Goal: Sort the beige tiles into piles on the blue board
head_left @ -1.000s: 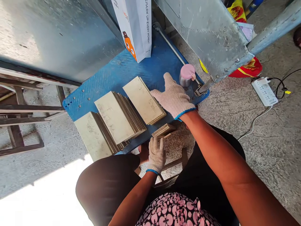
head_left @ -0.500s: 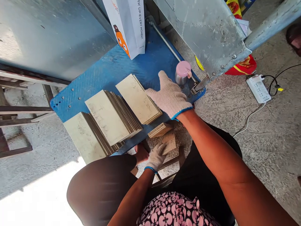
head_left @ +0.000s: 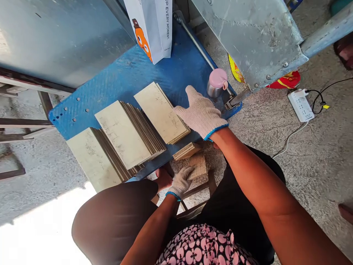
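The left hand grips a tan panel by its edge—the right hand, spread wide, perhaps steadies the pale stack.

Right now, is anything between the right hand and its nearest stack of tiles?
Nothing visible: the right hand overlaps the edge of the tile stack in this view. The cup stands beyond the hand, away from the tiles.
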The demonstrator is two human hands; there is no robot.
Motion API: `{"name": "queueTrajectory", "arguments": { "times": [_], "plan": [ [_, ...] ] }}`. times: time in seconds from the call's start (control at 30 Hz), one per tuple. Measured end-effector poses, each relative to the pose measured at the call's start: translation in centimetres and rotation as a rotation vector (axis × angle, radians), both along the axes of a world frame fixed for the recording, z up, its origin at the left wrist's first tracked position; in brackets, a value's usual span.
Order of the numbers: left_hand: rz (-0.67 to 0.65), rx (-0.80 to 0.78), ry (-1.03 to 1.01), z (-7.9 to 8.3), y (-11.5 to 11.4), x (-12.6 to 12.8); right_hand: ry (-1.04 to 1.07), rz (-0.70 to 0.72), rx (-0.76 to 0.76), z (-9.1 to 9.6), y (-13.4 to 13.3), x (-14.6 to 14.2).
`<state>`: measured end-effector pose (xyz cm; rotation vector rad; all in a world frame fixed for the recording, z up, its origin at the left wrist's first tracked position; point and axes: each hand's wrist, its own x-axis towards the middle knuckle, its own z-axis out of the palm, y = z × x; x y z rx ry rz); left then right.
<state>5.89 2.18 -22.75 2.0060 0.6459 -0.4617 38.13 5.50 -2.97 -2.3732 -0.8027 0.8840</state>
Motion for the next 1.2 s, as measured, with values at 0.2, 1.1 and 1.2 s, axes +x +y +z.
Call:
{"name": "queueTrajectory", "arguments": {
  "times": [0.2,1.1,1.2],
  "plan": [
    [0.418,-0.145,-0.005,-0.4,-0.3,0.3,-0.006,0.023,-0.038,-0.1,0.4,-0.2],
    [0.522,-0.280,0.004,-3.0,0.8,2.8,-0.034,0.079,-0.111,-0.6,0.0,-0.5],
    [0.556,-0.279,0.004,-1.0,2.0,4.1,-0.036,0.088,-0.124,-0.3,0.1,-0.5]
  ]
}}
